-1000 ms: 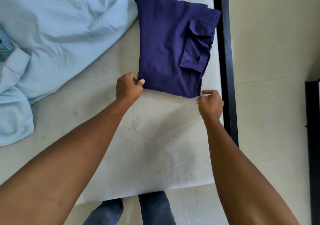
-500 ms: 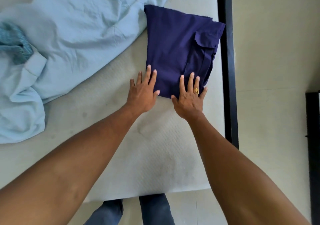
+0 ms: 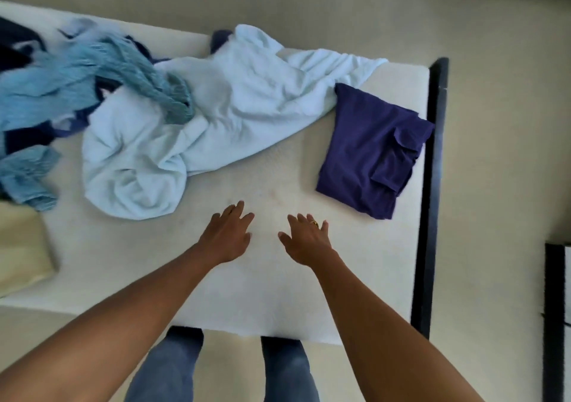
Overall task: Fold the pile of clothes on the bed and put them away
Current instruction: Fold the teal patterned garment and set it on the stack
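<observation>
**Purple folded, blue pile waiting**

Fingers (image 3: 236,211) on both sides are straight and spread, gripping nothing. My left hand (image 3: 227,237) and right hand (image 3: 306,242) hang palm-down, side by side, over a bare patch of the bed (image 3: 278,293). I cannot tell whether they brush the mattress. I judge they are free because they sit between one garment and the next.

Ahead and to the right of my right hand, and apart from it, the purple fold (image 3: 364,151) lies flat with its pocket flap up, hard against the black frame (image 3: 432,185). It sits at that edge, I judge, so the middle stays free for folding.

Ahead and to the left, the pale blue garment (image 3: 216,117) lies crumpled. Its near bulge is the closest cloth to my left fingers, and its far end reaches the purple fold's top corner. A teal knit (image 3: 108,64) drapes over its upper part, with dark pieces (image 3: 18,43) farther left.

One piece looks done, and most of the pile remains. The pale blue seems the natural next pick, but it would need pulling clear of the teal knit.
</observation>
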A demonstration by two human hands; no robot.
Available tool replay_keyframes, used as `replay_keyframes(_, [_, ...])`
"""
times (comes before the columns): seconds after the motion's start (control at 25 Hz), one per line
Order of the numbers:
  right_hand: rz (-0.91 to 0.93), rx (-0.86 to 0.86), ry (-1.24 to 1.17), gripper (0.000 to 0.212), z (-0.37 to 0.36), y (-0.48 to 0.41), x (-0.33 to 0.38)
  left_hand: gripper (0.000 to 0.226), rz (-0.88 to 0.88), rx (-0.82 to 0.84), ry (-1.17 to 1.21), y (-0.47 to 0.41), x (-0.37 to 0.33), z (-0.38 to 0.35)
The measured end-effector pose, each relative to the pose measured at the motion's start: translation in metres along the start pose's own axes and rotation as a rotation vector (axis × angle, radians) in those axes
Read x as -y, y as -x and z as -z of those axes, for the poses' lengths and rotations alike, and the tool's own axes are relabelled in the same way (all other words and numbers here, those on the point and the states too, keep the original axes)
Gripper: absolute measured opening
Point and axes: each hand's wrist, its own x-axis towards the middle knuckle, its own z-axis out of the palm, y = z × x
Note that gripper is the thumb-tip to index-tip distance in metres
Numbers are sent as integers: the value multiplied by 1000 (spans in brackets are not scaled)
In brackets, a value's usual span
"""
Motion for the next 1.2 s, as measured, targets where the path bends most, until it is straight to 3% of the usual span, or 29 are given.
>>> replay_keyframes(0.24, [64, -85, 52, 47, -14, -40, 125, 57, 204, -17, 170, 59, 141, -20])
replay_keyframes(0.48, [124, -111, 45, 35, -20, -86, 245, 58, 281, -64, 301, 108, 276, -26])
replay_keyframes(0.56, [270, -220, 39, 28, -5, -111, 293, 58, 326, -72, 321, 121, 323, -23])
replay_keyframes(0.68, [492, -582, 44, 23, 32, -181, 365, 59, 393, -116, 349, 131, 395, -24])
replay_keyframes(0.72, [448, -642, 45, 21, 50, -206, 383, 59, 405, -134, 358, 132, 414, -24])
replay_keyframes(0.8, [195, -597, 171, 28, 84, -247, 407, 59, 425, -176, 387, 132, 443, -30])
replay_keyframes(0.88, [-80, -400, 307, 52, 104, -274, 403, 59, 427, -181, 436, 132, 454, -35])
replay_keyframes(0.96, [-207, -263, 296, 60, 100, -281, 398, 59, 431, -207, 507, 133, 457, -39])
replay_keyframes(1.12, [177, -544, -30, 21, 49, -219, 421, 59, 396, -249, 593, 145, 446, -28])
replay_keyframes(1.2, [312, -405, -157, 9, 7, -165, 443, 65, 368, -247, 628, 152, 436, -18])
